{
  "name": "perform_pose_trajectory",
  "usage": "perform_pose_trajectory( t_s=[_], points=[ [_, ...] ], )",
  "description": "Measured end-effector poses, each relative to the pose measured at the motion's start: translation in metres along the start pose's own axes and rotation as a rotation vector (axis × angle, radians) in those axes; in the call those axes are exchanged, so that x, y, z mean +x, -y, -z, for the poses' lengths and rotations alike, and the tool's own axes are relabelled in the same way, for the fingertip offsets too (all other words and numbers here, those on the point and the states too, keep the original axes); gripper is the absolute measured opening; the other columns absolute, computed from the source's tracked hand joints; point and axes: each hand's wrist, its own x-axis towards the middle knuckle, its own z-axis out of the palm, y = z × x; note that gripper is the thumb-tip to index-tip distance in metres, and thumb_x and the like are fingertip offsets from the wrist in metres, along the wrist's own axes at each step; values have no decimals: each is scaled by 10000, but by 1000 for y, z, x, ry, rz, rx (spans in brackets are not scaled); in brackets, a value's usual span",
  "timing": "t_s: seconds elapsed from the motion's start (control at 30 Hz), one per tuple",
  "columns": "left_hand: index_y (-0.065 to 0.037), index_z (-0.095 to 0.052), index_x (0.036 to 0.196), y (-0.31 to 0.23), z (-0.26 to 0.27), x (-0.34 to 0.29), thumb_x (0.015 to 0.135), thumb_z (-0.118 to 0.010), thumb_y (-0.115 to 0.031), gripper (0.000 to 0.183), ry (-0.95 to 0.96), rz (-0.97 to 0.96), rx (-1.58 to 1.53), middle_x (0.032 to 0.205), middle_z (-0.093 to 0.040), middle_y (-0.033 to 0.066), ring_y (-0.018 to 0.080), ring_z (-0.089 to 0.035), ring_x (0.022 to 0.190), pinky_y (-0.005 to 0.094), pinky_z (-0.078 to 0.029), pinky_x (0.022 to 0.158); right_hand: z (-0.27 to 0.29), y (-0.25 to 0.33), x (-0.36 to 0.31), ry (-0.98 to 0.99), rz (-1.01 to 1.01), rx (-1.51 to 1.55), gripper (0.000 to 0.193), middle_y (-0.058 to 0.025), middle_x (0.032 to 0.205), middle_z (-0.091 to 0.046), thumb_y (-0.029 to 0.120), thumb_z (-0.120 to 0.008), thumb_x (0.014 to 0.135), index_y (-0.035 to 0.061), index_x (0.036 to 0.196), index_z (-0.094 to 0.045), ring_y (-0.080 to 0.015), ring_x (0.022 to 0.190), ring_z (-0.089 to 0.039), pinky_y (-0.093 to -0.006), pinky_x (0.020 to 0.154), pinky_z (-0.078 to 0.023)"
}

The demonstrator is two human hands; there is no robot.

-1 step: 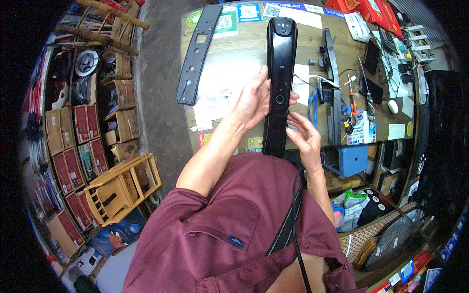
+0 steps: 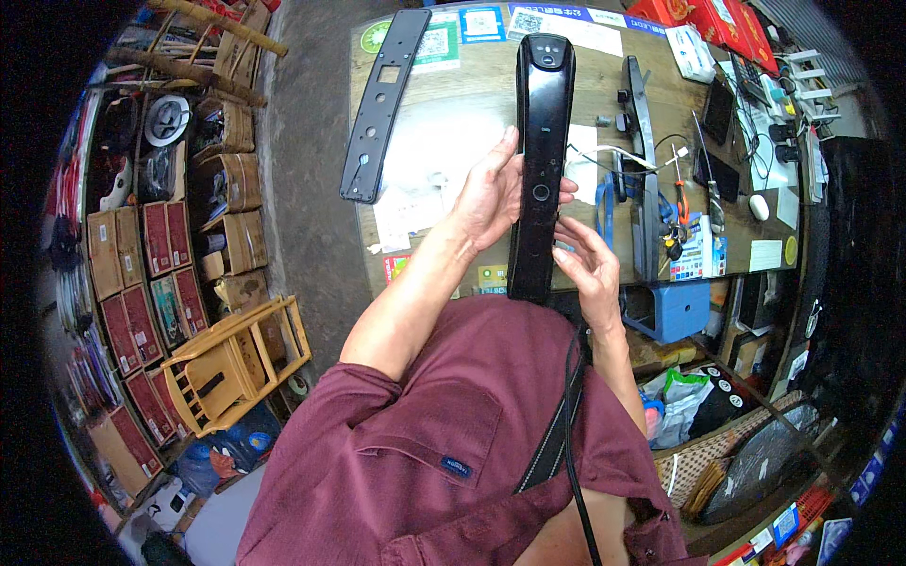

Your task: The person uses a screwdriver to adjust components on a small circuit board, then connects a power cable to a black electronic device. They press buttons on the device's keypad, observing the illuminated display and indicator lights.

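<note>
A long black smart door lock panel (image 2: 547, 123), glossy with a camera window at its far end and a round button lower down, is held upright on its length before me. My left hand (image 2: 493, 193) is closed round it from the left and beneath, its fingertips showing at the right edge. Beside the panel's lower right edge is my right hand (image 2: 590, 264), fingers loosely bent and apart; whether the fingertips press on the edge I cannot tell. The panel's near end reaches over my shirt. A dark flat mounting plate (image 2: 382, 104) with several holes lies on the table's left side.
On the wooden table (image 2: 491, 85), a second long black panel (image 2: 642, 160) stands right of my hands. Beyond it lie orange-handled pliers (image 2: 681, 203), a screwdriver (image 2: 708, 165) and a white mouse (image 2: 759, 207). A blue plastic stool (image 2: 681, 311) sits under the edge; a wooden chair (image 2: 236, 368) is at left.
</note>
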Motion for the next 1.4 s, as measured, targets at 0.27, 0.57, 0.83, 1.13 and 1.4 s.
perform_pose_trajectory(
  t_s=[0.27,0.57,0.83,1.13,1.4],
  points=[
    [33,-506,1420,-2,1,2,1002,-241,-779,951,-19,1,-4,1250,-681,212,283,-662,1151,437,-501,1037,0,1,1,-7,-13,-23,571,-197,1361,-622,137,-738,931,-86,1415,-533,-276,1275,-607,-393,1066,-502],
    [3,-542,1379,-1,0,7,1000,-274,-777,908,-25,-4,-9,1214,-698,193,279,-671,1134,433,-503,1026,8,4,8,-46,7,-3,547,-198,1348,-630,97,-721,934,-81,1416,-531,-274,1266,-619,-377,1063,-506],
    [2,-553,1365,4,0,10,1002,-293,-771,893,10,-12,-16,1184,-709,169,256,-683,1107,410,-506,1020,10,30,41,-122,134,-44,587,-220,1364,-617,99,-722,932,-83,1443,-498,-281,1274,-613,-377,1069,-495],
    [-16,-568,1374,5,-1,9,1014,-326,-747,850,1,-17,-38,1195,-711,83,192,-668,1082,363,-493,988,0,45,74,-40,113,-102,622,-227,1384,-609,152,-710,940,-90,1462,-474,-280,1272,-614,-364,1010,-515],
    [-2,-571,1373,2,-7,8,1011,-315,-753,872,0,-15,-34,1212,-710,104,202,-673,1086,373,-490,1005,2,41,82,-14,59,-63,518,-138,1260,-690,177,-715,947,-50,1393,-583,-169,1083,-668,-288,867,-538]
  ],
)
